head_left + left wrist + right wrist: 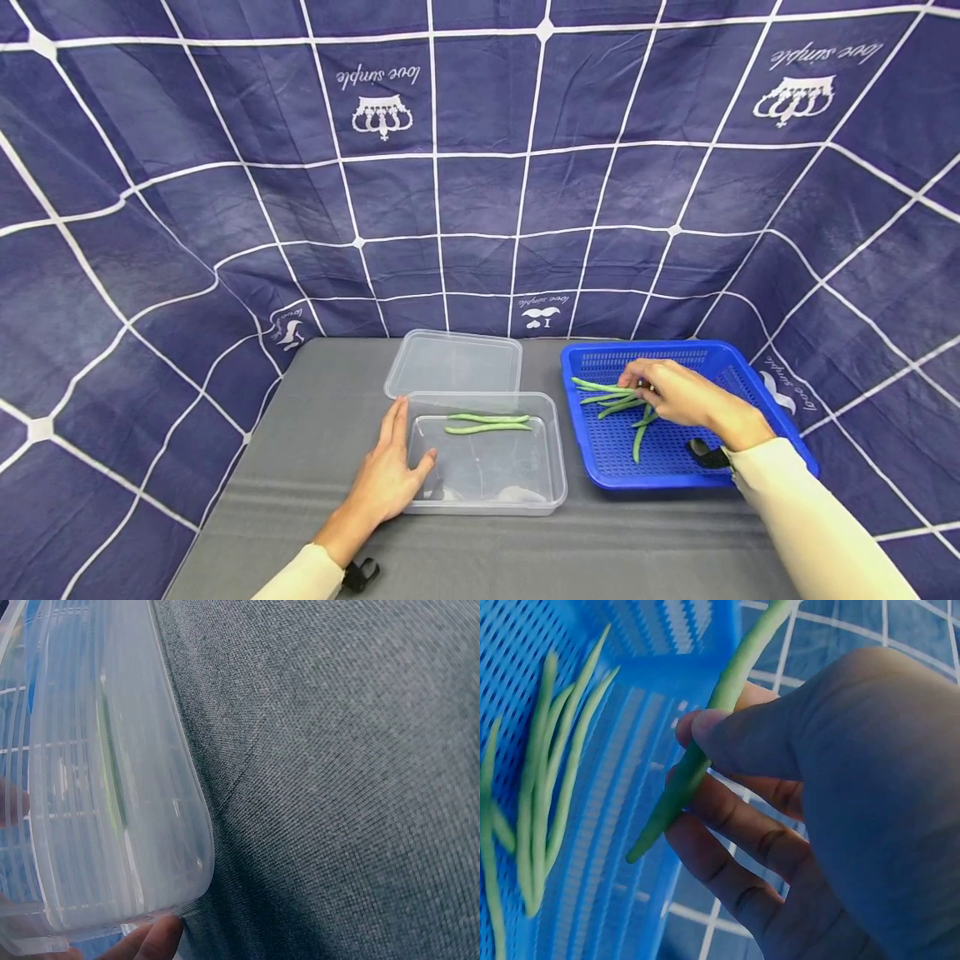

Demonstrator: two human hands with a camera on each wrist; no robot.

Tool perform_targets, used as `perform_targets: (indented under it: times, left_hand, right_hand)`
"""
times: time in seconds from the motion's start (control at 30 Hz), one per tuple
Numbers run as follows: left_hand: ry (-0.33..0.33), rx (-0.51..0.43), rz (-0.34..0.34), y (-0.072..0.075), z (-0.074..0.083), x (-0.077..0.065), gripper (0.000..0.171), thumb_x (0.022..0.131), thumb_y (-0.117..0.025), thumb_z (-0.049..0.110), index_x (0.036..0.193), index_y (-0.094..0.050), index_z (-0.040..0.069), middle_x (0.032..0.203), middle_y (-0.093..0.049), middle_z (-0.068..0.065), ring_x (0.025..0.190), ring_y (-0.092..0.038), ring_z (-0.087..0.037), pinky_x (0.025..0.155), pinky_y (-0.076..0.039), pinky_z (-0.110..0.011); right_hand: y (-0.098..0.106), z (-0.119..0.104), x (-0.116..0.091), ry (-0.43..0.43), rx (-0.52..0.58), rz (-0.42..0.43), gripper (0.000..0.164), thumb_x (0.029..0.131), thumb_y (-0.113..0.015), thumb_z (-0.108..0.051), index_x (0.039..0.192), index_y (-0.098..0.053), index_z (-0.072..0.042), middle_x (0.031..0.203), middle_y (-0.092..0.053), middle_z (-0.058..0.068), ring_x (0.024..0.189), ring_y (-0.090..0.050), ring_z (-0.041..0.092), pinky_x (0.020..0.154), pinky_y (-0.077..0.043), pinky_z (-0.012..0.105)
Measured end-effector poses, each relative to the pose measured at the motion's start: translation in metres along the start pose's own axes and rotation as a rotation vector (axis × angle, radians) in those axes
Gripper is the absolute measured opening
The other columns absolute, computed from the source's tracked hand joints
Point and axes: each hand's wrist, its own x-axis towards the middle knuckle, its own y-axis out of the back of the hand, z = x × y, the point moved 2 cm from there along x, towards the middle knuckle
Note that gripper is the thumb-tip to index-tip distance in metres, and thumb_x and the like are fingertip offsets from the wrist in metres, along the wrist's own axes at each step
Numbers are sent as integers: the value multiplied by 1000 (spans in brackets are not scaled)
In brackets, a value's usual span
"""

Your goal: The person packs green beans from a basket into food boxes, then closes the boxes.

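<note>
In the head view, my right hand (671,392) is over the blue basket (701,477). Its thumb and fingers pinch a green bean (739,671), whose lower end points down past the fingertips. Several other green beans (536,802) lie inside the basket, mostly toward its left side. My left hand (388,471) rests at the left wall of a clear plastic container (517,507). Its fingers run straight along the outside, while the thumb spreads over the container. Two green beans (487,428) lie side by side within the container.
Behind the container lies a clear plastic lid (459,360), partly overlapped by the container's back rim. Everything stands on a grey cloth-covered table (322,400). A blue curtain (480,200) with white lines surrounds the back and sides.
</note>
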Motion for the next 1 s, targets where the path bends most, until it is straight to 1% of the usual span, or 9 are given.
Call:
perform_targets:
  times: [0.1,0.17,0.3,0.43,0.63,0.73,0.93,1.0]
  left_hand:
    - [-5,7,8,1,0,0,106,108,-76,41,188,-16,9,196,-19,-11,137,-72,-59,112,-59,-72]
    - [-8,11,11,1,0,-1,105,108,-76,41,187,-16,8,196,-20,-12,135,-73,-59,110,-59,-72]
    - [-6,16,-3,1,0,-2,106,108,-76,42,187,-15,7,196,-18,-12,136,-72,-59,109,-60,-72]
    - [-13,9,5,1,1,0,107,107,-76,41,187,-15,7,196,-18,-11,136,-72,-60,110,-59,-72]
    - [-21,15,11,2,3,1,106,107,-76,41,187,-16,6,195,-19,-12,130,-74,-60,110,-60,-71]
    - [-19,11,11,2,3,0,106,107,-76,40,187,-16,6,195,-20,-13,129,-75,-60,109,-60,-71]
    - [-13,10,7,0,2,-2,106,107,-77,41,187,-16,7,195,-19,-11,131,-75,-59,111,-60,-70]
    - [-11,9,5,0,1,-2,107,107,-76,41,188,-15,8,196,-18,-10,132,-74,-59,111,-60,-70]
  right_hand:
    - [-2,-14,7,-1,16,-5,31,97,-78,11,116,-82,-13,106,-82,-3,96,-75,9,88,-65,43]
    - [-5,-22,11,-13,8,-10,30,98,-79,8,117,-82,-15,106,-82,-5,96,-75,8,87,-65,41]
    - [-9,-38,18,-22,-8,-33,29,99,-83,2,122,-83,-16,106,-80,-8,97,-74,7,85,-63,36]
    - [-14,-54,26,-5,-19,-28,32,98,-87,-1,127,-85,-14,106,-78,-9,93,-73,7,79,-62,33]
    - [-25,-74,39,-17,-38,-19,29,100,-89,-6,125,-88,-20,102,-73,-12,84,-66,0,68,-56,27]
    - [-32,-84,46,-18,-49,-23,28,100,-89,-9,125,-88,-22,104,-73,-12,85,-67,1,68,-56,27]
    - [-46,-99,59,33,-72,-12,28,100,-90,-10,125,-87,-22,109,-75,-9,91,-76,9,74,-60,28]
    - [-50,-104,63,46,-73,-8,28,100,-90,-10,124,-88,-22,109,-76,-8,92,-75,10,75,-61,29]
